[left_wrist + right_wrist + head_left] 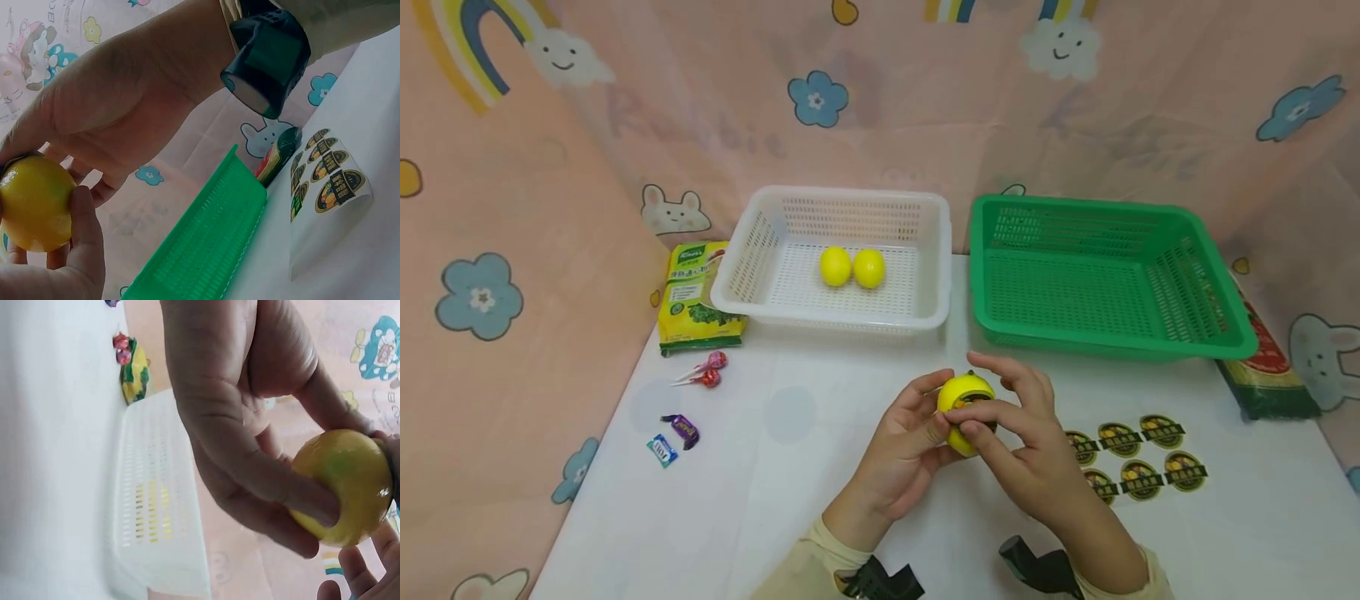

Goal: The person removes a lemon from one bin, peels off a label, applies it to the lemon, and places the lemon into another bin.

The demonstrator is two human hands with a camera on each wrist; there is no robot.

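My left hand (891, 454) grips a yellow lemon (961, 388) above the middle of the table, its thumb on the near side. A dark round sticker (977, 399) lies on the lemon's front, partly hidden by fingers. My right hand (1037, 454) presses on the sticker with its index finger and thumb, while its other fingers stretch up beside the fruit. In both wrist views the smooth lemon (39, 203) (342, 481) shows between the two hands. To the right lies a sheet of several black-and-gold stickers (1141, 482); its near edge curls up in the left wrist view.
A white basket (831, 317) with two lemons (852, 267) stands at the back, beside a green basket (1112, 346). A yellow packet (700, 329) leans at left, a red-green packet (1270, 375) at right. Lollipops (707, 369) and wrapped candies (681, 431) lie at left.
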